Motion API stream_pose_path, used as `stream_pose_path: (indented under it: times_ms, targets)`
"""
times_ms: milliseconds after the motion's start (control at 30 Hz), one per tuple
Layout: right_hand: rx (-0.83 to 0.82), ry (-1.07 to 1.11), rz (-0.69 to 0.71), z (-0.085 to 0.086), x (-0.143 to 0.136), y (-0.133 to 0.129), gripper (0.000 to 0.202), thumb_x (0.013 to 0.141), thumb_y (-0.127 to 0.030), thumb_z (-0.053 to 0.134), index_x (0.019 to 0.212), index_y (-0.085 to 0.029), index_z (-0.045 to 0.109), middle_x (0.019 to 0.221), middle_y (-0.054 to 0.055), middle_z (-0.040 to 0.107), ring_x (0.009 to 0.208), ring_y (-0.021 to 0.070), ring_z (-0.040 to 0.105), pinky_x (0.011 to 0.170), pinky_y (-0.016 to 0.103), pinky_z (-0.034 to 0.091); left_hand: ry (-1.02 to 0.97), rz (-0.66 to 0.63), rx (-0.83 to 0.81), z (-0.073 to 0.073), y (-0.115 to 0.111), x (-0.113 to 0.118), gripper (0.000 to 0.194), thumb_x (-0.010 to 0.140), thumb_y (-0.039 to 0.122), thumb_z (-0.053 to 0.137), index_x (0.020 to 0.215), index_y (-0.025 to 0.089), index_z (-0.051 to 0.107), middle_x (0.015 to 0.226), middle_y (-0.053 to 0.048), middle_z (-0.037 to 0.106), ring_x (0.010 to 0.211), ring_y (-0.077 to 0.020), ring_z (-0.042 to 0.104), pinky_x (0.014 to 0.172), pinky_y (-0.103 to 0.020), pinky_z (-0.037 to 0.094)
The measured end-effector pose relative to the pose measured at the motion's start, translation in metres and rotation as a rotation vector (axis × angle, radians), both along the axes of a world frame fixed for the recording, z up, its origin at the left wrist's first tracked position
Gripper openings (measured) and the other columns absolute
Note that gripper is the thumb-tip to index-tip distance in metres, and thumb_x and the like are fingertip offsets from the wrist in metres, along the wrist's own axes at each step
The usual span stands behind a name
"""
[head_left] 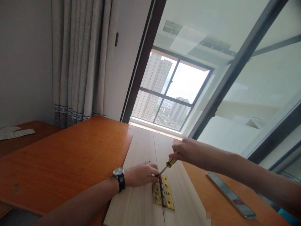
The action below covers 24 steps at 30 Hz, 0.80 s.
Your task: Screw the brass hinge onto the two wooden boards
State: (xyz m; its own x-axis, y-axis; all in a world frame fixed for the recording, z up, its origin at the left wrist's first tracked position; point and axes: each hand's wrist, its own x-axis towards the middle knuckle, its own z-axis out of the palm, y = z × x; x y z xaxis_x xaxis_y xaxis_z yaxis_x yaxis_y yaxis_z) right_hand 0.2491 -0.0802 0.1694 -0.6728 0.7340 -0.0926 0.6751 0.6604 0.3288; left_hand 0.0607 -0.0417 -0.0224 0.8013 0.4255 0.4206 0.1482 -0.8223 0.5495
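My right hand (184, 150) is wrapped round the yellow and black handle of a screwdriver (171, 162), its shaft slanting down to the left. A brass butt hinge (168, 194) lies unfolded across the seam between two pale wood boards (138, 150). At the hinge's far end my left hand (142, 174) pinches its fingers around the screwdriver's tip; whatever they hold is hidden. Several small dark screws (157, 194) appear to lie on the hinge's left leaf. Holes show along the right leaf. A small dark piece (147, 161) sits on the board behind my left hand.
Under the boards is an orange-brown wooden table (70, 160). A smartphone (230, 194) lies on its right side. Paper strips (16, 132) rest on a lower surface at far left. A grey curtain (82, 59) and a dark-framed glass door (143, 59) stand beyond the table.
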Motion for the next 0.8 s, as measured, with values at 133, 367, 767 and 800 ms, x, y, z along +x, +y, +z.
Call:
stream_pose_path:
  times_ms: [133, 367, 767, 800]
  targets:
    - [-0.086, 0.069, 0.152, -0.004, -0.003, -0.003, 0.024, 0.096, -0.038, 0.057, 0.101, -0.019, 0.07, 0.083, 0.005, 0.069, 0.071, 0.0168, 0.066, 0.06, 0.026, 0.042, -0.043, 0.006, -0.036, -0.002, 0.001, 0.001, 0.024, 0.099, 0.022, 0.052, 0.095, 0.019, 0.076, 0.096, -0.006, 0.066, 0.093, -0.0165, 0.063, 0.088, -0.024, 0.048]
    - [-0.132, 0.009, 0.331, -0.001, -0.005, -0.005, 0.02, 0.096, -0.013, 0.052, 0.098, -0.019, 0.071, 0.089, 0.005, 0.068, 0.079, 0.0163, 0.066, 0.07, 0.026, 0.047, -0.069, -0.034, -0.08, -0.003, 0.002, 0.002, 0.022, 0.097, 0.019, 0.055, 0.094, 0.018, 0.076, 0.098, -0.006, 0.067, 0.094, -0.0164, 0.064, 0.09, -0.024, 0.047]
    - [-0.193, 0.128, 0.095, -0.002, -0.016, -0.001, 0.022, 0.09, -0.024, 0.062, 0.111, -0.017, 0.067, 0.102, 0.01, 0.07, 0.082, 0.0175, 0.068, 0.068, 0.026, 0.047, -0.056, -0.045, -0.105, 0.001, 0.0, 0.0, 0.023, 0.097, 0.014, 0.053, 0.102, 0.018, 0.075, 0.1, -0.006, 0.065, 0.097, -0.0164, 0.063, 0.093, -0.024, 0.046]
    - [-0.218, 0.125, 0.107, -0.002, -0.016, 0.0, 0.023, 0.088, -0.019, 0.064, 0.111, -0.016, 0.066, 0.104, 0.01, 0.069, 0.083, 0.0169, 0.067, 0.07, 0.025, 0.048, -0.058, -0.053, -0.11, 0.001, 0.001, 0.0, 0.023, 0.097, 0.014, 0.052, 0.102, 0.018, 0.075, 0.101, -0.006, 0.065, 0.096, -0.0162, 0.063, 0.093, -0.024, 0.046]
